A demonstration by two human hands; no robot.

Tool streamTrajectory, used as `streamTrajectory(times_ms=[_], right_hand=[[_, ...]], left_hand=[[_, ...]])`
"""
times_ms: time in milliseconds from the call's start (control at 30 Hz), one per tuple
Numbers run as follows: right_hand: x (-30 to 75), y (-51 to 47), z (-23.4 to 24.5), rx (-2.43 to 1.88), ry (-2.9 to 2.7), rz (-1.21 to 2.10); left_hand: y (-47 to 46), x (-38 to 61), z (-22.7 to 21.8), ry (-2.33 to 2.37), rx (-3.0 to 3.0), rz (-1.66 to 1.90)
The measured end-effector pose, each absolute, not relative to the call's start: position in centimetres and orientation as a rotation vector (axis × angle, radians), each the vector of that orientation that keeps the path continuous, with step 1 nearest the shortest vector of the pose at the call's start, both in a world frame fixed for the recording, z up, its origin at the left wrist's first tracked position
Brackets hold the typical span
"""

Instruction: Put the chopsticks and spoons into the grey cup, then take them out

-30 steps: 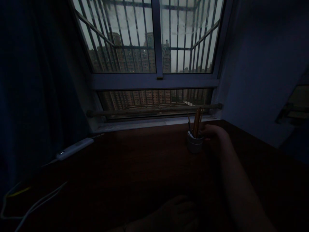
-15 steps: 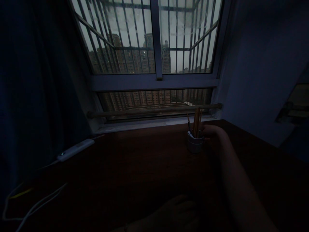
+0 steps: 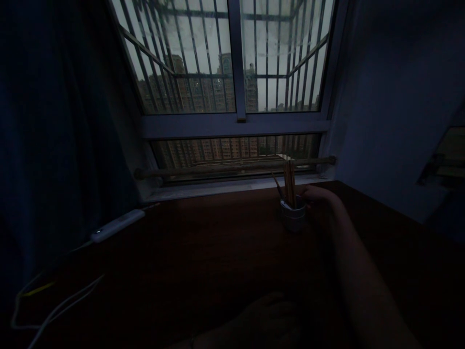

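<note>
A grey round pen holder point(image 3: 292, 219) stands on the dark wooden table, with several thin wooden sticks point(image 3: 289, 184) upright in it and one darker stick leaning left. Something pale lies inside against its rim. My right hand point(image 3: 317, 195) reaches in from the right, its fingers closed at the holder's right rim; the fingertips are partly hidden. Low in the middle of the view, my left hand point(image 3: 272, 315) rests on the table in deep shadow, nothing seen in it. Its fingers look laid out on the wood, though the dark blurs them.
On the left, a white power strip point(image 3: 118, 225) lies near a dark curtain point(image 3: 69, 121). White cables point(image 3: 60, 308) and a yellow strip point(image 3: 38, 289) are at the lower left. Behind the table are a sill point(image 3: 218, 188) and a barred window point(image 3: 238, 63).
The sticks have shifted left and the pen holder has moved or turned slightly at my right hand. My left hand stays where it was. The view has moved a little.
</note>
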State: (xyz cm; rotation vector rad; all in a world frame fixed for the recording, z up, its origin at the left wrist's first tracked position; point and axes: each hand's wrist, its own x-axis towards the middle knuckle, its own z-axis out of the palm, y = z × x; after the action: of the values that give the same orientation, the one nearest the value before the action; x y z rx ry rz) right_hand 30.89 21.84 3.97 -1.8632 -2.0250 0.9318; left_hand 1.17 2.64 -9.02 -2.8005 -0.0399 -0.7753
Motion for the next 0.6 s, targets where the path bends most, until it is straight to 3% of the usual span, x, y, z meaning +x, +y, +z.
streamTrajectory(times_ms=[167,300,367,500,600], right_hand=[[29.5,20.5,5.9,-1.649,-2.210,1.001],[27.0,18.4,7.8,-1.484,-2.325,1.065],[25.3,17.2,8.5,-1.436,-2.381,1.096],[21.8,15.6,9.3,-1.279,-2.488,1.178],[19.5,15.1,9.1,-1.113,-2.547,1.263]], left_hand=[[2.8,0.8,-7.9,-0.239,-2.918,-0.981],[4.6,-0.9,-4.7,-0.942,-3.020,-1.311],[6.7,-1.9,-2.5,-1.279,-2.925,-1.652],[12.1,-3.7,2.4,-1.248,-2.765,-2.476],[14.8,-4.5,6.0,-1.194,-3.058,-2.582]])
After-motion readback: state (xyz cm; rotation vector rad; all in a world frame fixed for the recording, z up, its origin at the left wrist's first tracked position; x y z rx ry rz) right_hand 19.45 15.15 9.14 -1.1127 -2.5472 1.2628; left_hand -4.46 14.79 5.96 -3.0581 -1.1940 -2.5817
